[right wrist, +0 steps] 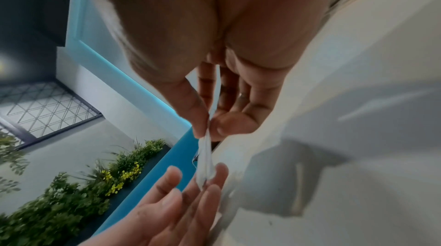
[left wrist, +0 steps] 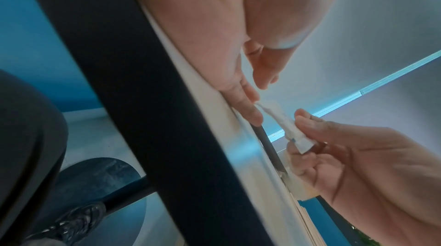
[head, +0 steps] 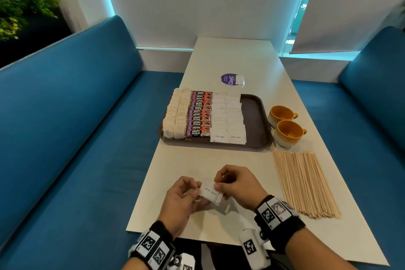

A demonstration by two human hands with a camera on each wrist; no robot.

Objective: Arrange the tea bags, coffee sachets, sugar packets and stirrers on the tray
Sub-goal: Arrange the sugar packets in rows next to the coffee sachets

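A brown tray (head: 254,120) holds rows of tea bags (head: 175,116), red coffee sachets (head: 200,114) and white sugar packets (head: 228,116); its right strip is bare. Wooden stirrers (head: 304,184) lie in a loose pile on the table at the right. Near the front edge, both hands hold a small stack of sugar packets (head: 210,192) (left wrist: 281,119) (right wrist: 205,157) just above the table. My right hand (head: 232,184) (left wrist: 296,131) (right wrist: 207,127) pinches its right end between thumb and fingers. My left hand (head: 186,195) (left wrist: 259,99) (right wrist: 200,176) holds the left end.
Two orange cups (head: 281,114) (head: 289,132) stand right of the tray. A clear bag with a purple label (head: 230,79) lies behind the tray. Blue benches (head: 76,127) (head: 372,94) flank the white table (head: 219,155).
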